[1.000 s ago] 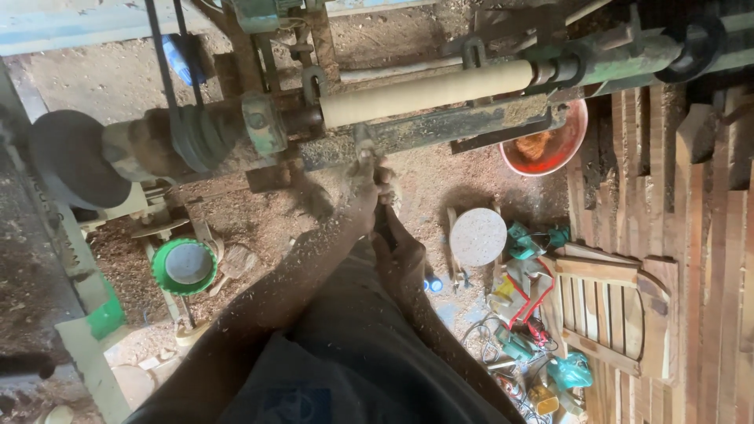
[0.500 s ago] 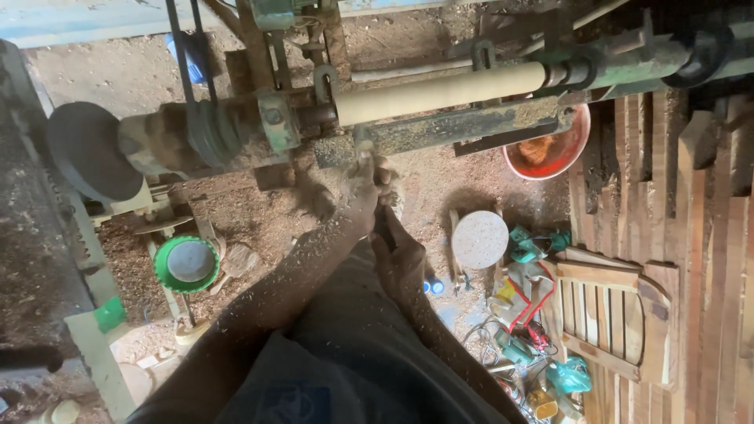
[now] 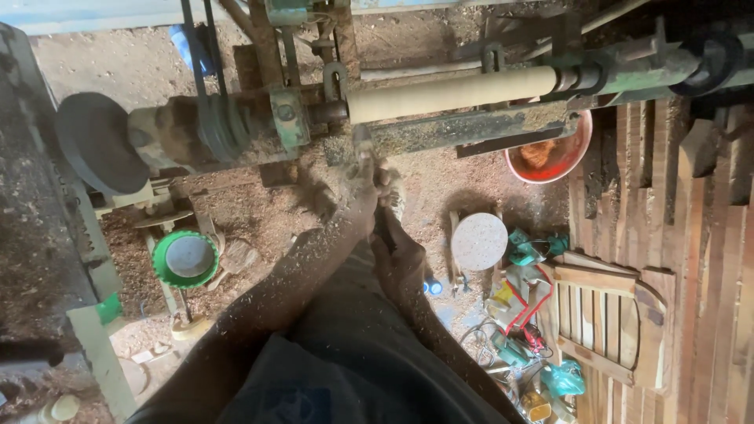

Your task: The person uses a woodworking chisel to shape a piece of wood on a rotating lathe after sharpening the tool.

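Observation:
A pale wooden cylinder (image 3: 452, 93) is mounted across a green, dusty wood lathe (image 3: 283, 118). Just below its left end, my left hand (image 3: 355, 196), coated in sawdust, grips the front of a turning tool (image 3: 365, 153) whose metal tip points up at the lathe bed. My right hand (image 3: 399, 263) is closed on the same tool's dark handle, closer to my body. Whether the tip touches the wood I cannot tell.
A dark round disc (image 3: 98, 141) and belt pulley (image 3: 220, 126) sit at the lathe's left end. On the sawdust-covered floor are a green-rimmed lid (image 3: 187, 257), a red bowl (image 3: 550, 157), a round wooden stool top (image 3: 479, 241), scattered tools (image 3: 522, 314) and slatted wooden pieces (image 3: 605, 318) at right.
The view has shifted slightly, so the lathe sits further right in frame. Both hands stay on the tool below the cylinder's left end.

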